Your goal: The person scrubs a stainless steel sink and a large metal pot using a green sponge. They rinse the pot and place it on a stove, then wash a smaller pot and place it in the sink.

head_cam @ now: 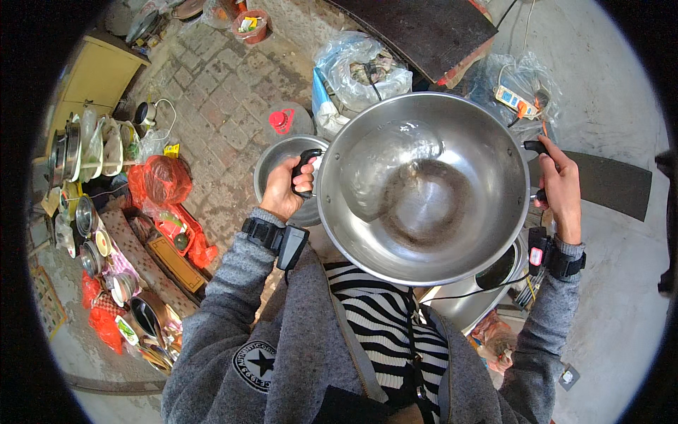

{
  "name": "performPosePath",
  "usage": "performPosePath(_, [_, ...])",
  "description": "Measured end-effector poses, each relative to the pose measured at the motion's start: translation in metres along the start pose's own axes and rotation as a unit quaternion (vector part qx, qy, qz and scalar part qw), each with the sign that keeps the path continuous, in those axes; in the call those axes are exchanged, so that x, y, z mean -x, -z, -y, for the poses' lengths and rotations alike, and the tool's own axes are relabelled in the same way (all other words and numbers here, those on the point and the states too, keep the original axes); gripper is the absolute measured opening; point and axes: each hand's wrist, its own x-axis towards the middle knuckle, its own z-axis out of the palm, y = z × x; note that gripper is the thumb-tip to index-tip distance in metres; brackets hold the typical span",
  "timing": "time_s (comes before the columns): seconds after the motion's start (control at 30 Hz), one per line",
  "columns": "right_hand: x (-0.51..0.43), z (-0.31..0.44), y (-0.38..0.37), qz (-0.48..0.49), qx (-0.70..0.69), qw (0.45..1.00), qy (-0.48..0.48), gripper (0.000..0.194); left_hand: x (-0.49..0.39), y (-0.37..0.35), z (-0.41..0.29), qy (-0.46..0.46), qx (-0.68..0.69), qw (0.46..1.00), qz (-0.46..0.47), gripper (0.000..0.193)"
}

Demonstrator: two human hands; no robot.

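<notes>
A large stainless steel two-handled pan is held up in front of my body. My left hand is closed around its black left handle. At the opposite rim, my right hand grips the other black handle, partly hidden by the fingers. Clear liquid, seemingly water, lies towards the upper left of the pan, and a dull brownish ring marks its bottom. Behind my left hand and the pan's edge, a metal basin is partly covered.
Beyond the pan stands a plastic-lined bag; a container with a red cap is beside it. A power strip lies among plastic at the right. Dishes and red bags fill the left side. A metal sink shows below the pan.
</notes>
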Motion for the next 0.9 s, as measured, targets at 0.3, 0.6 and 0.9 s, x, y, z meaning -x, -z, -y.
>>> performPosePath(0.3, [0.004,0.021,0.0,-0.009,0.048,0.999,0.018,0.035,-0.011,0.013,0.016,0.035,0.042,0.998,0.014,0.027])
performPosePath(0.6, [0.0,0.034,0.002,-0.015,0.073,0.997,0.025,0.036,-0.022,0.018,0.025,0.053,0.064,0.996,0.024,0.028])
performPosePath(0.9, [-0.008,0.03,0.004,0.021,0.098,0.995,0.016,0.038,-0.004,0.009,0.021,0.04,0.039,0.998,-0.01,0.024])
